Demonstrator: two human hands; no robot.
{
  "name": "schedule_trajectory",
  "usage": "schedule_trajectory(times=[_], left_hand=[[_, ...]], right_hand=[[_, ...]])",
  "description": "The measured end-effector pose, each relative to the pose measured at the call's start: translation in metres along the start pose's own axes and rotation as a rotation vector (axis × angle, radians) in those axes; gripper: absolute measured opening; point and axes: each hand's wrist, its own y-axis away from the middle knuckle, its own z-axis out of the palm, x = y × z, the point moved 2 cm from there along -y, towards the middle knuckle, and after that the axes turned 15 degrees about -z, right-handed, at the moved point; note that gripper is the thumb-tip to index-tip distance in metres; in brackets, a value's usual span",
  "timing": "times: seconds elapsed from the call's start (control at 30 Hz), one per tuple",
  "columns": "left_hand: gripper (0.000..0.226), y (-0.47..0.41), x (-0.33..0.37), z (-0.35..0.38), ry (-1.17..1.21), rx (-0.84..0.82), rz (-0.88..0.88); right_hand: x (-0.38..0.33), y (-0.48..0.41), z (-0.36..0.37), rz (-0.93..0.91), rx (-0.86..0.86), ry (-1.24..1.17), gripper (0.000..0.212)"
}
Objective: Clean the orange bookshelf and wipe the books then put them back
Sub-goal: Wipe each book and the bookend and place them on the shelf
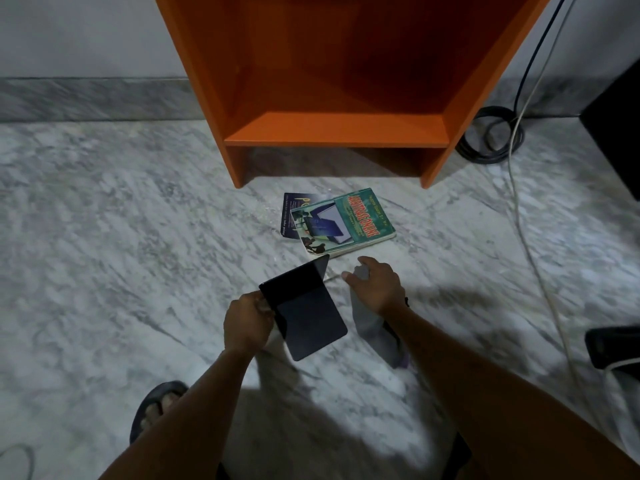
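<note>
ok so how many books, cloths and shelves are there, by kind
books: 3 (black book in the left hand, green book on the floor, blue book partly under it)
grey cloth: 1 (in the right hand)
orange bookshelf: 1
total: 5

left hand [246, 322] holding dark book [304, 313], right hand [375, 285] gripping grey cloth [375, 336], orange bookshelf [346, 129] behind
</note>
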Motion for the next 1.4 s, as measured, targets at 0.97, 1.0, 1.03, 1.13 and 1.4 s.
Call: schedule_trajectory(times=[0.97,1.0,1.03,1.13,1.4], left_hand=[[0.062,-0.164,0.199,0.010,-0.512,-0.068,0.415],[0.065,-0.163,0.200,0.008,-0.550,-0.086,0.399],[0.071,-0.164,0.200,0.007,-0.595,-0.095,0.374],[0.100,-0.159,0.202,0.008,-0.726,-0.094,0.297],[0.104,-0.155,0.186,0.015,-0.566,-0.251,0.250]], right_hand=[[0.015,-0.118,0.014,0.471,0.558,-0.643,0.037],[0.012,-0.116,0.012,0.460,0.562,-0.604,0.039],[0.010,-0.114,0.009,0.444,0.565,-0.576,0.038],[0.000,-0.106,-0.007,0.392,0.595,-0.407,0.040],[-0.038,-0.089,0.008,0.186,0.331,0.081,0.072]])
